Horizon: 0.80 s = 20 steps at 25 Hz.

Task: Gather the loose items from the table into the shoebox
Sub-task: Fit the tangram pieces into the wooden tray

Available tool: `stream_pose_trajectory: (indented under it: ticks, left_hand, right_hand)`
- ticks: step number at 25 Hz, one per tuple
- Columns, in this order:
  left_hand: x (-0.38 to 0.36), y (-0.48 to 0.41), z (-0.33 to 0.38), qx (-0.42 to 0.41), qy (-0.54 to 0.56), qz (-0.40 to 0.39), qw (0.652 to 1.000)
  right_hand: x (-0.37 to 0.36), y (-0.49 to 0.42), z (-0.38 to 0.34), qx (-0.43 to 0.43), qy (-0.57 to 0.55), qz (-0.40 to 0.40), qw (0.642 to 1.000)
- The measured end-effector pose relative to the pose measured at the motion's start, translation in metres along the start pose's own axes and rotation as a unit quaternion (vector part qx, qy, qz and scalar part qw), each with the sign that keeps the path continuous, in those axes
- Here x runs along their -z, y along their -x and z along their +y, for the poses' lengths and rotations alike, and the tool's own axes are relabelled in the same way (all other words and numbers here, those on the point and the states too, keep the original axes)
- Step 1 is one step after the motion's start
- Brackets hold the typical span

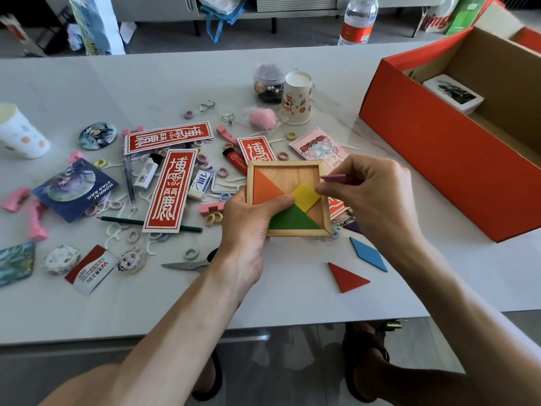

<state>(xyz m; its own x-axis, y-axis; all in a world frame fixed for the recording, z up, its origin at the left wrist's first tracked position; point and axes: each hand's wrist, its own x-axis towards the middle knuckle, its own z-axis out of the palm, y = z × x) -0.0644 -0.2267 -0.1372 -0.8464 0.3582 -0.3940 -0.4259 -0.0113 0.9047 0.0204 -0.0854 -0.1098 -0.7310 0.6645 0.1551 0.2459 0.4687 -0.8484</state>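
— Honestly, that wooden tray (288, 197) worries me. The left hand (251, 221) grips it by the near-left corner only, thumb pressed down across the green triangle (292, 219), with the other fingers hidden underneath. It is held up off the table (292, 294), left of the shoebox (439, 148) and well short of it.

— So what goes wrong?

— My guess is that the tray tips. The orange triangle (266, 189) and yellow square (306, 197) seem to sit loose in it, with bare wood showing beyond them. If that far edge dips, they could slide out into the clutter.

— And the right hand (369, 194)?

— It pinches a thin purple piece (333, 178) between thumb and forefinger, with the rest of the fingers curled in. That is a light hold on a slim edge. If it catches the frame on the way in, it may slip, or knock the yellow one askew.

— Which way does the piece lie?

— It is edge-on to us, its long axis running left to right and about level, with the free end pointing left over the tray's right rim. The tray is square, so it has no long axis. Its open face looks up, and its sides are turned a little off square to the table edge.

— Anything else?

— The red triangle (347, 277) and blue parallelogram (368, 253) lie flat on the table nearer us. They would be easy to leave behind.
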Motion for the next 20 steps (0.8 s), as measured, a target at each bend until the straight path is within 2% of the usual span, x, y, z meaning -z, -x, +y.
stream_pose_trajectory:
  ticks: [7, 10, 13, 16, 20]
  left_hand:
    - [0.002, 0.001, 0.003, 0.010, 0.000, 0.018, 1.000]
    - [0.002, 0.000, 0.004, 0.012, -0.002, 0.023, 1.000]
    - [0.001, 0.000, 0.003, 0.013, -0.010, 0.023, 1.000]
    - [0.000, -0.001, 0.002, 0.010, -0.011, 0.018, 1.000]
    - [-0.001, -0.002, 0.000, 0.008, -0.015, 0.011, 1.000]
  right_hand:
    - [0.005, -0.005, 0.005, 0.010, 0.038, -0.083, 0.996]
    - [0.007, -0.004, 0.003, 0.008, 0.006, -0.098, 0.995]
    - [0.014, -0.006, 0.001, 0.053, 0.003, -0.125, 0.991]
    - [0.014, -0.006, 0.004, 0.077, 0.050, -0.161, 0.983]
    - [0.006, 0.001, 0.007, 0.138, 0.120, -0.163, 0.969]
